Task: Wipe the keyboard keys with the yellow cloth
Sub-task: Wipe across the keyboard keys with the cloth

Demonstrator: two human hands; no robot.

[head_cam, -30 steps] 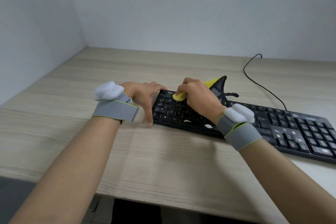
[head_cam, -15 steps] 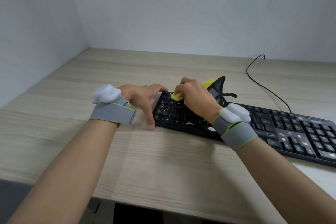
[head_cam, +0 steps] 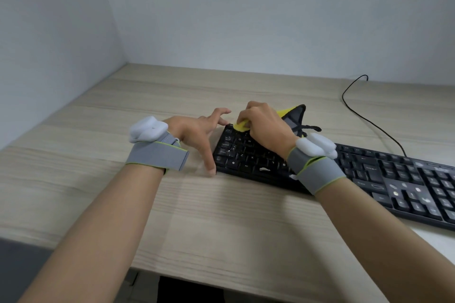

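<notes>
The keyboard [head_cam: 344, 170] lies on the desk [head_cam: 221, 216], running from centre toward four o'clock. The cloth [head_cam: 242, 126] sits on its far-left corner; the cable [head_cam: 364, 115] trails off toward one o'clock.

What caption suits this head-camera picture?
Right hand wipes keyboard corner with yellow cloth; left hand steadies its end.

Single head-worn wide-angle view, looking forward and down, close over the desk [head_cam: 197, 216]
</notes>
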